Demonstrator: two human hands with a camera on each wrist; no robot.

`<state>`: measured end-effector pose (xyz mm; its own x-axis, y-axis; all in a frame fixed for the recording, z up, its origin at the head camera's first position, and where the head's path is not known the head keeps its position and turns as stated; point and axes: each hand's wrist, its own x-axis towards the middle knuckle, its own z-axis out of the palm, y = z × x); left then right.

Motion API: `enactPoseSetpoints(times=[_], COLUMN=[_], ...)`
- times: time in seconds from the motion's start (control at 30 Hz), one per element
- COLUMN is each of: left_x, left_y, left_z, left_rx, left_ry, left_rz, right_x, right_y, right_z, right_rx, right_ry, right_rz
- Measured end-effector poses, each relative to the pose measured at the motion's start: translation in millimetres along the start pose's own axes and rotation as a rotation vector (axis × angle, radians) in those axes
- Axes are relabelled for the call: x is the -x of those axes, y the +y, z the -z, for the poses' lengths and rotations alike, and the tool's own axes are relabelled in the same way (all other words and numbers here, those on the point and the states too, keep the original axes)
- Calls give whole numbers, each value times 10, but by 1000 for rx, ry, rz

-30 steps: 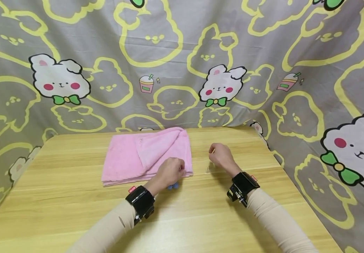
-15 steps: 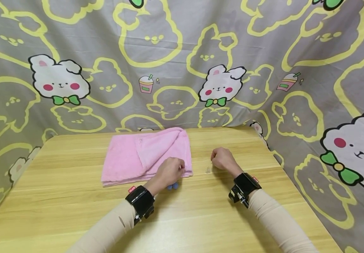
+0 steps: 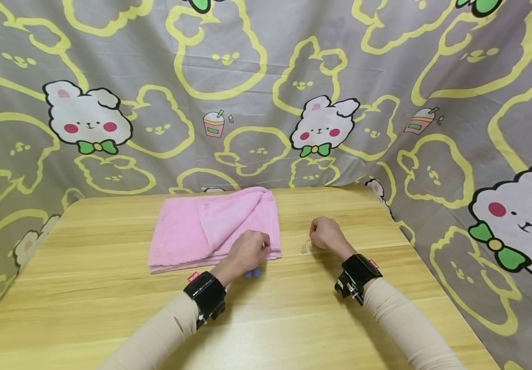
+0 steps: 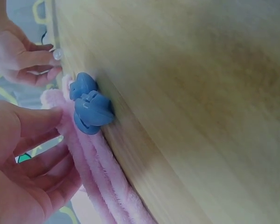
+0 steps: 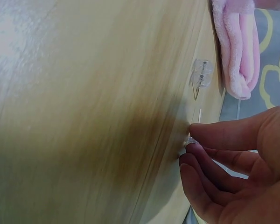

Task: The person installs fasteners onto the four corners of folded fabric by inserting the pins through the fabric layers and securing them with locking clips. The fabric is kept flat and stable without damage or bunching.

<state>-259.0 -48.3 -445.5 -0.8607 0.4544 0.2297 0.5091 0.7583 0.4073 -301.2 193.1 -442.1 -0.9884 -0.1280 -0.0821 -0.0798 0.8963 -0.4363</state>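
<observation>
Near the front right corner of a folded pink towel (image 3: 183,231) is my left hand (image 3: 247,252). The left wrist view shows its thumb touching the towel's edge, the fingers loosely bent and apart from the thumb. Two blue plastic pieces with rounded caps (image 4: 93,109) sit beside that edge, partly hidden under the hand in the head view. My right hand (image 3: 328,235), low over the wood, pinches a small clear-headed pin (image 5: 191,140) between thumb and forefinger. Close by on the table lie more clear-headed pins (image 5: 201,79) with thin metal points.
A light wooden table (image 3: 266,318) carries everything. Grey curtain (image 3: 257,108) with rabbit prints hangs along the back and both sides. Black camera straps (image 3: 206,294) are round both wrists.
Over the second, my right hand has drawn slightly right and nearer, leaving the clear-headed pins on the table in plain sight. My left hand and the towel look the same.
</observation>
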Motion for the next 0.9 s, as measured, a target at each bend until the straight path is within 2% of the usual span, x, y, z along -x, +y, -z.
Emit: enactPoseSetpoints(times=[0.2,0.37,0.5,0.67,0.9], left_x=[-2,-28,-48,-81,-109], left_y=[0,-21,-44,-77,-78], left_z=[-23,-11,25,82,148], left_rx=[-12,21,64,124,183], left_ry=[39,81,131,129,150], left_rz=[-31,10,46,105,163], right_x=[-4,-4,-15,-18,16], right_y=[2,-17,-53,-137,-302], right_z=[-11,-17,-23,-22,-51], right_rx=[-26,-118,-176,-320,-543], right_ry=[1,-20,-4,-18,-108], right_rz=[-11,-16,-6,-14,-9])
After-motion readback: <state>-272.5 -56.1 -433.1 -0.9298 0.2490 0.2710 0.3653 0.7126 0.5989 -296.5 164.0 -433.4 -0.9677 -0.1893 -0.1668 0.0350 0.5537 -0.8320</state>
